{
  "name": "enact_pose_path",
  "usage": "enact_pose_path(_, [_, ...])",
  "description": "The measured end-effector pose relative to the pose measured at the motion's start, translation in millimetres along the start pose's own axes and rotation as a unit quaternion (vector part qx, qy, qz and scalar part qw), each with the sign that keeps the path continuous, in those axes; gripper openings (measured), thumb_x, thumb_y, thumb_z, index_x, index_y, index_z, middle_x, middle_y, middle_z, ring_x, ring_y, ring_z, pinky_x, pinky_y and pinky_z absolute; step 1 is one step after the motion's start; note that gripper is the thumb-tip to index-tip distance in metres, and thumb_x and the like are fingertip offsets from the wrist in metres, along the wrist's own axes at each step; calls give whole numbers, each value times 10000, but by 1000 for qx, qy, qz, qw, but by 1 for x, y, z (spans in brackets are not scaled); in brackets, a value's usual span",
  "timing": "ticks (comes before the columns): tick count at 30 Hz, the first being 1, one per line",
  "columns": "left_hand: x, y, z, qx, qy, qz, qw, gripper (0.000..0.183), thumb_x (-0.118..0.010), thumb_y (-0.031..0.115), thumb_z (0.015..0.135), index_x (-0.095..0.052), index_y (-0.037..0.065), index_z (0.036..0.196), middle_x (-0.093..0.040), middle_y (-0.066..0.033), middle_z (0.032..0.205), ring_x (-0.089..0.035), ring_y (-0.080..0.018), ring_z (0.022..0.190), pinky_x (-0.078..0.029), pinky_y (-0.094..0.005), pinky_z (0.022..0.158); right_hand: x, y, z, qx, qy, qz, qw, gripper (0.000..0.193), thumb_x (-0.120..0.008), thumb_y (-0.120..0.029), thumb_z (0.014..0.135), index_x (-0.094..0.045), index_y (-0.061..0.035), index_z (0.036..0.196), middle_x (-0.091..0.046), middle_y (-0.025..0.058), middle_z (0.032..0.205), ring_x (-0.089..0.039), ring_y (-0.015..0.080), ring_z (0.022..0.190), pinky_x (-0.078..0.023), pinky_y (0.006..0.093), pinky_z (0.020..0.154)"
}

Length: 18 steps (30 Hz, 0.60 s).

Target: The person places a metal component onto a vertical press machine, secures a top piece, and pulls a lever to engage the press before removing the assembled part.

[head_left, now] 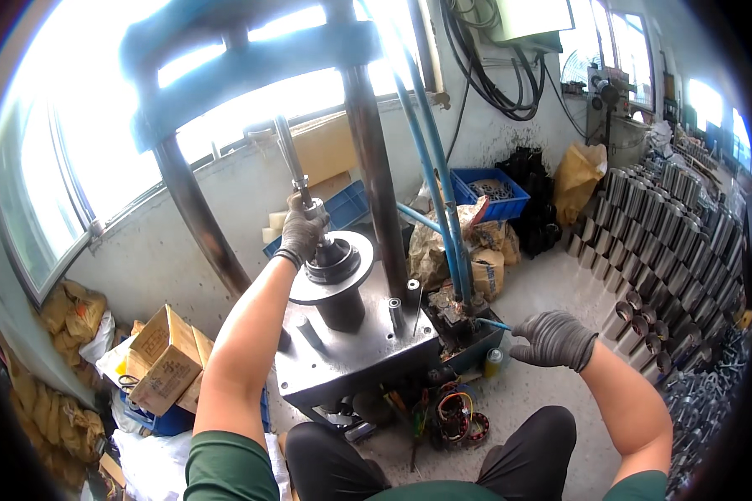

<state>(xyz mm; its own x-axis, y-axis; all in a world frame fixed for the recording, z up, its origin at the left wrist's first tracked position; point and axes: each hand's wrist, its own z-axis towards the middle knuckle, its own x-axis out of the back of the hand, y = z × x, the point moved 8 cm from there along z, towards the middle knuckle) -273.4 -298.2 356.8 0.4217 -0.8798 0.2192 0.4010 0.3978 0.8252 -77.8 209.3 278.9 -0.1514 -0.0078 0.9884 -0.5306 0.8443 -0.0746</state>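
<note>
My left hand (302, 229), in a dark grey glove, is closed round an upright metal shaft (290, 154) with a thicker silvery lower part. Below it, a black ring-shaped fixture (332, 260) rests on a round metal plate (358, 273). That plate stands on a dark pillar (341, 311) over the steel press table (355, 355). To the right, my right hand (553, 341), gloved alike, has its fingers curled at the end of a thin blue lever (495, 323). The lever comes out of a greasy mechanism (455, 311) beside the table. My palm hides its tip.
Two dark press columns (374, 167) rise to a blue crossbeam (259, 71). Rows of metal cylinders (656, 242) are stacked at right. A cardboard box (165, 363) stands at left. Coiled wires (458, 417) lie near my knees. A blue crate (510, 209) sits by the wall.
</note>
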Motion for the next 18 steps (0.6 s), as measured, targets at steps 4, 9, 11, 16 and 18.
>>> enact_pose_path(4, [0,1,6,-10,0,53,999,291,-682,199,1018,-487,142,1226,-555,-30,1008,-548,-168,888,-517,-364,780,4,-6,-3,10,7,9,1000,541,-622,-506,894,-739,-62,1180,-738,211,1028,-699,405,973,-553,495,884])
enact_pose_path(9, [6,5,3,6,6,60,998,282,-648,256,1043,-491,131,1240,-572,-47,1035,-530,-181,938,-495,-378,847,1,-14,-6,37,16,20,999,502,-605,-478,899,-739,-84,1180,-738,206,1004,-705,395,950,-555,493,870])
enact_pose_path(11, [5,14,-3,7,8,125,992,304,-627,278,1055,-486,114,1268,-590,-66,1060,-533,-186,969,-491,-376,868,-1,-14,-9,51,42,15,998,500,-557,-505,951,-749,-103,1177,-741,209,939,-714,390,909,-558,500,844])
enact_pose_path(16, [-5,42,-18,4,14,184,983,373,-590,377,1056,-474,104,1282,-651,-147,1055,-618,-276,968,-502,-435,884,-17,-13,-25,67,48,16,996,406,-547,-337,862,-740,-111,1138,-729,204,886,-710,400,835,-563,531,779])
enact_pose_path(18, [7,35,-16,-13,20,210,977,383,-578,398,1057,-465,116,1291,-661,-147,1051,-628,-284,979,-505,-441,880,-36,-16,-31,71,32,19,997,413,-524,-339,858,-746,-111,1121,-732,187,895,-714,379,881,-569,501,820])
